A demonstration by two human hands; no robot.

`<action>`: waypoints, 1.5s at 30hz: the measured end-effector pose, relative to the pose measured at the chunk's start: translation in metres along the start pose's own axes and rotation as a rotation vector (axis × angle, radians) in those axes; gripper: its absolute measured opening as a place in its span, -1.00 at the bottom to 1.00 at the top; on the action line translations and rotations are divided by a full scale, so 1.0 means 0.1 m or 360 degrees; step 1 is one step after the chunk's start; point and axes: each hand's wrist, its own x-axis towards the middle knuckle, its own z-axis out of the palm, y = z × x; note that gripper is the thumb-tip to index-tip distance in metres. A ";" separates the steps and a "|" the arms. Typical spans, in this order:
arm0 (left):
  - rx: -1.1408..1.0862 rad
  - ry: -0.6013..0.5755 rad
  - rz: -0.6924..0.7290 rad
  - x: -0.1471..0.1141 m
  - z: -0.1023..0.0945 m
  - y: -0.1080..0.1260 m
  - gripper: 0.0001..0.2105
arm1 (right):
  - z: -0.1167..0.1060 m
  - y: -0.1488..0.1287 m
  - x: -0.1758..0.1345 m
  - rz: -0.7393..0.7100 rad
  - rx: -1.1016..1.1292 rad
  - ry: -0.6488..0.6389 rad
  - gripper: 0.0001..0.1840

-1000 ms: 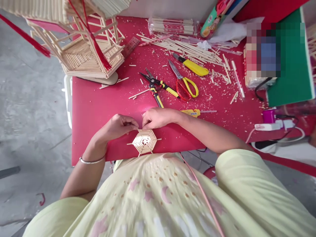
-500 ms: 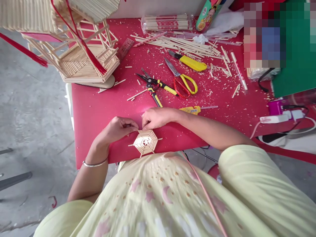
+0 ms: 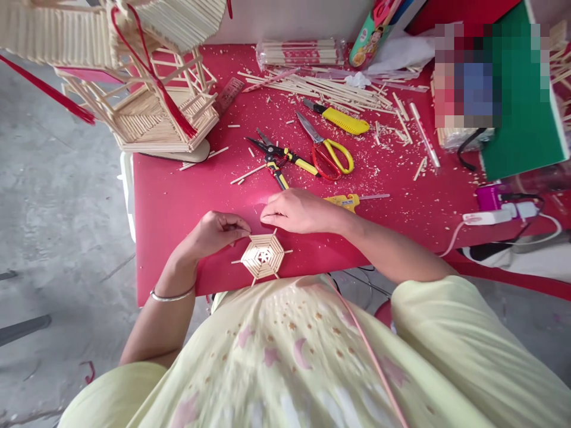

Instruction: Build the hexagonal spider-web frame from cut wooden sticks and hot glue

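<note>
Stick-built pavilion model (image 3: 165, 134): back left of the red surface (image 3: 169, 193), presumably sparing working room.
Left hand (image 3: 216, 230): pinching, apparently, the upper-left corner of the hexagonal stick panel (image 3: 262, 256), likely to steady it; wrist bent inward.
Hexagonal stick panel: at the surface's front edge, close to the body.
Right hand (image 3: 292, 210): palm down, fingers bunched just beyond the panel; contents, if any, cannot be told.
Hot glue gun (image 3: 348, 203): beside right forearm, likely for quick reach.

Bright, diffuse light — glare on tabletop (image 3: 178, 196) | edges stretched | upper-right pixelated
</note>
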 end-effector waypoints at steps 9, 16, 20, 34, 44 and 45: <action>0.0094 0.0225 0.0089 0.07 0.06 -0.04 -0.76 | 0.60 -0.07 -0.74 0.0429 -0.0161 0.0296 -0.80; 0.0132 0.0415 0.0226 -0.07 0.05 -0.06 -0.78 | 1.04 -0.03 -0.90 0.0577 -0.0125 0.0526 -0.77; 0.0369 0.0317 0.0257 -0.41 0.08 -0.08 -0.72 | 1.18 -0.01 -0.92 0.0517 -0.0214 0.0639 -0.79; 0.0573 0.0423 0.0463 0.06 -0.18 -0.10 -0.79 | 1.57 -0.15 -0.73 0.0344 -0.0379 0.0879 -0.69; 0.0398 0.1030 0.0412 0.45 -0.29 -0.14 -0.77 | 1.65 -0.09 -0.81 0.0204 -0.0168 0.1018 -0.70; 0.0501 0.1070 0.0465 0.51 -0.27 -0.09 -0.78 | 1.64 -0.10 -0.80 0.0187 -0.0149 0.1017 -0.70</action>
